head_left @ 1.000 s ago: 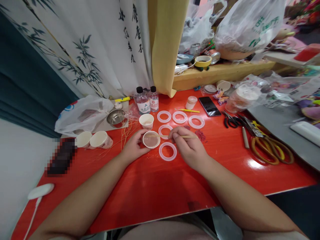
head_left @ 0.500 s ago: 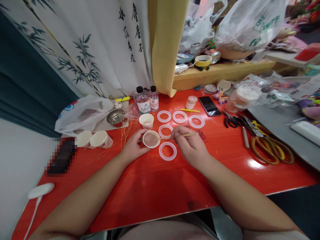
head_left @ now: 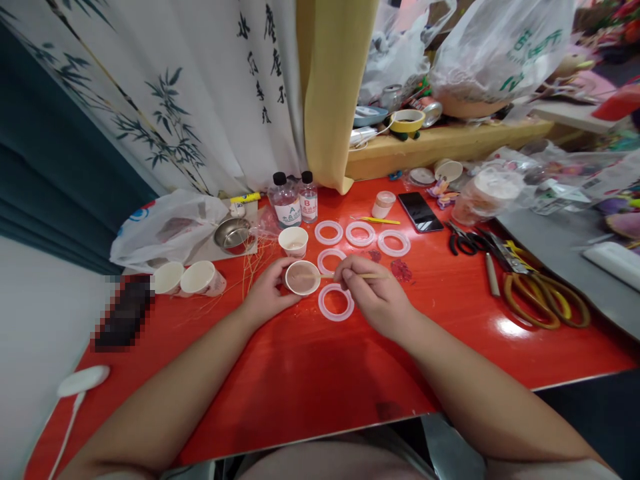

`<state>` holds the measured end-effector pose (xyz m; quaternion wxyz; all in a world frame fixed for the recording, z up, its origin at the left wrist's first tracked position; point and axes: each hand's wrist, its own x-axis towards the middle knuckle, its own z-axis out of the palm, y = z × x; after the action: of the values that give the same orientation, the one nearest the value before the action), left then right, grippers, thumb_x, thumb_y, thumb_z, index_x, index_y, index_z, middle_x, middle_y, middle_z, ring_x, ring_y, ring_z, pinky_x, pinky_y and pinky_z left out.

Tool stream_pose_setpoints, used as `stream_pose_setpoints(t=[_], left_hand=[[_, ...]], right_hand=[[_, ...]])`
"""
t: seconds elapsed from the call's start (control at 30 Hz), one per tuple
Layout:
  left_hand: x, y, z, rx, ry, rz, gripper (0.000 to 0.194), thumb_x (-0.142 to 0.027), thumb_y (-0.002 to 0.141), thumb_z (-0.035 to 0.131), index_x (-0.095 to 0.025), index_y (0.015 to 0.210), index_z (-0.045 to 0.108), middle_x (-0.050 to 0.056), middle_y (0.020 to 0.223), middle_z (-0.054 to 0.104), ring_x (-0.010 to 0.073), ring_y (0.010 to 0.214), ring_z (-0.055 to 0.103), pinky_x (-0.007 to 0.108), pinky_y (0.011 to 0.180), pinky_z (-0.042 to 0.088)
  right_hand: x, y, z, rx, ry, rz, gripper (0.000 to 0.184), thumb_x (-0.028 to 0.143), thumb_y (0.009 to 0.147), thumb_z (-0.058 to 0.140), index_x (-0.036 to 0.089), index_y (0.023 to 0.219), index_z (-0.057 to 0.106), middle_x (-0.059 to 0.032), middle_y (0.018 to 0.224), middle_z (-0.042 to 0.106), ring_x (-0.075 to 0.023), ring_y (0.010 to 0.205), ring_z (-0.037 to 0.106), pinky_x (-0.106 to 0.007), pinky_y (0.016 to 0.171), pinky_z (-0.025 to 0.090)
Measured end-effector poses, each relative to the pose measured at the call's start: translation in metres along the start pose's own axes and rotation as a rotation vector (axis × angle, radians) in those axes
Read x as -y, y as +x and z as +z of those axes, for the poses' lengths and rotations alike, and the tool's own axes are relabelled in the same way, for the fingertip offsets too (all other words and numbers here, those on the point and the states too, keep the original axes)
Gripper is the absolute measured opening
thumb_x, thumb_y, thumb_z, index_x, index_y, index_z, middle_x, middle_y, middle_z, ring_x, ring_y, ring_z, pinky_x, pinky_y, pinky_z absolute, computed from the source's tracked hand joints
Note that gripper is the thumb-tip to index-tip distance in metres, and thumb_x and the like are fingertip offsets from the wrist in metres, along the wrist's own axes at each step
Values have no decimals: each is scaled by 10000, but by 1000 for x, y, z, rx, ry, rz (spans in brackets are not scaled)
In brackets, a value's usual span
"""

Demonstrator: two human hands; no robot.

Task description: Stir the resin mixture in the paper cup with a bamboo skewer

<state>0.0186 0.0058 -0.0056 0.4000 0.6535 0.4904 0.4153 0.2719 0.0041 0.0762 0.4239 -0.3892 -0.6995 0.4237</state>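
Two things filled my grip: my left hand (head_left: 267,292) held the light, flimsy paper cup (head_left: 303,277) by its wall; my right hand (head_left: 373,297) pinched a thin wooden stick (head_left: 367,275) dipped into it.

Bare left forearm (head_left: 170,393) and right forearm (head_left: 475,390), bare left hand (head_left: 270,297) and right hand (head_left: 375,300)

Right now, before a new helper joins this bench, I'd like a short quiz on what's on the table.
1. What does the right hand hold?
2. True or false: the bottle marked B stands to the right of the bottle marked A.
3. How many translucent rings lie on the red table?

Key:
1. A thin wooden stick, reaching into the paper cup that the left hand grips.
2. True.
3. Five.
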Motion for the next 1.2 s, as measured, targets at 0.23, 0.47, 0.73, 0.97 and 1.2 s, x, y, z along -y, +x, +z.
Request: stream_pose_setpoints(t=[0.23, 0.47, 0.73, 0.97, 1.2], left_hand=[[0, 0, 0, -1, -4, 8, 659, -291, 734, 893, -234, 1331, 619, 139, 1368, 707, 310, 1196, 727, 451, 989, 603], [1, 1, 0, 9, -9, 5, 659, -288, 735, 889, -227, 1332, 616, 144, 1371, 710, 313, 1201, 725, 442, 989, 601], [-1, 0, 0, 11, -3, 7, 652, -268, 735, 887, -225, 1326, 615, 138, 1370, 707, 306, 1202, 724, 433, 989, 601], [1, 0, 0, 7, -5, 12, 653, -258, 736, 882, -229, 1329, 611, 136, 1361, 711, 302, 1190, 730, 437, 983, 604], [4, 0, 0, 2, 0, 19, 662, -284, 732, 892, -232, 1333, 619, 138, 1361, 711, 312, 1189, 730, 444, 980, 604]], right_hand=[[0, -1, 0, 17, 19, 20, 214, 225, 1008, 477, 211, 846, 617, 11, 722, 564, -141, 628, 498, -281, 611, 391], [3, -2, 1, -4, -25, -9, 205, 217, 1010, 474, 208, 863, 617, 6, 733, 567, -148, 652, 515, -281, 616, 396], [1, -3, 2, -9, -3, -10, 213, 222, 1015, 470, 206, 868, 623, 10, 722, 559, -146, 642, 511, -279, 606, 392], [1, -2, 2, -4, -15, -14, 210, 215, 1013, 476, 208, 859, 619, 5, 729, 573, -148, 654, 524, -281, 623, 409], [1, -3, 2, -30, -23, -8, 205, 207, 1007, 481, 204, 858, 622, 8, 727, 577, -144, 651, 531, -276, 622, 412]])
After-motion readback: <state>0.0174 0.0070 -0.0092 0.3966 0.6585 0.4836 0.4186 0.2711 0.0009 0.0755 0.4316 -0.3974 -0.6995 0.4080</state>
